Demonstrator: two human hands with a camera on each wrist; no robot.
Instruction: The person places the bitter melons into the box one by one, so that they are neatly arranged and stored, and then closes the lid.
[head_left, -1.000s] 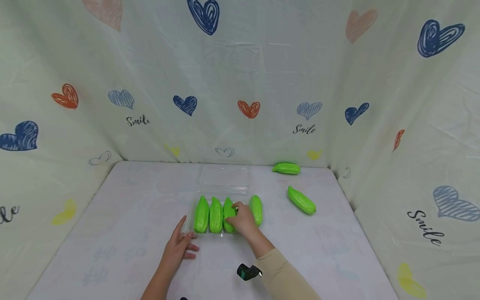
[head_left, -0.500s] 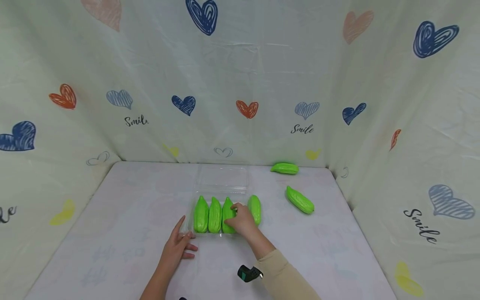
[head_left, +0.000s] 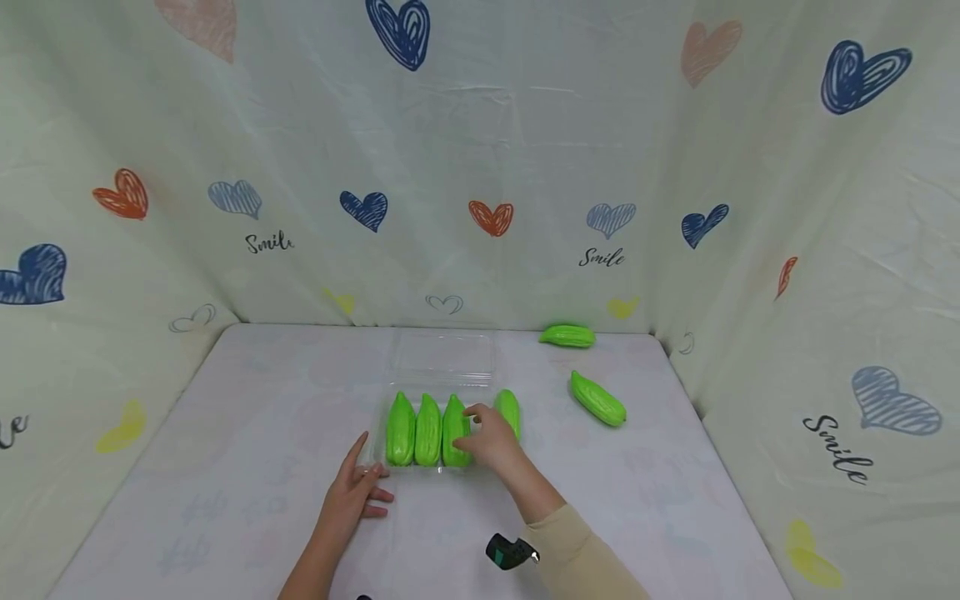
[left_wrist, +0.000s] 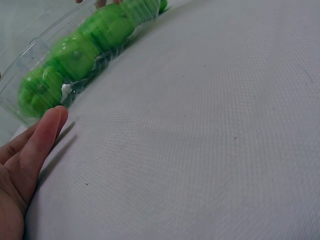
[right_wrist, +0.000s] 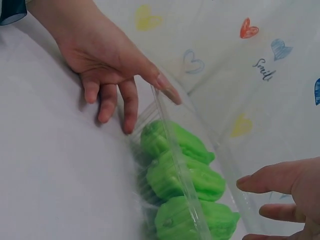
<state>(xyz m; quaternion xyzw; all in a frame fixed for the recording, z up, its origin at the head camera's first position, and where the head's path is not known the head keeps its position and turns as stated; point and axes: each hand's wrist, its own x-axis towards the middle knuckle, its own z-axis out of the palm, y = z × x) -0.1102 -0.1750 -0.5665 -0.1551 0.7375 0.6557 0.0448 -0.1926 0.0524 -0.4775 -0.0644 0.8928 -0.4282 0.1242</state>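
Three green ridged gourds [head_left: 428,429], resembling toy bitter melons, lie side by side in a clear plastic clamshell box [head_left: 438,471]. My right hand [head_left: 491,437] is over the box's right part, beside the rightmost gourd. In the right wrist view its fingers [right_wrist: 265,182] are extended and spread, with nothing between them. My left hand [head_left: 352,492] is at the box's near left corner, fingers straight; in the left wrist view its fingertips [left_wrist: 60,117] are right at the box wall. Another gourd [head_left: 508,410] lies just right of the box, partly hidden by my right hand.
The box's clear lid [head_left: 442,357] lies folded back towards the rear. Two more gourds lie at the right: one gourd [head_left: 598,400] slanting, another gourd [head_left: 567,336] by the back edge. A curtain [head_left: 450,125] printed with hearts encloses the white table [head_left: 247,467].
My right hand has eased off the third gourd and drawn slightly right, its fingers spreading; the gourd stays in the box. My left hand keeps its place. The head view has shifted slightly.
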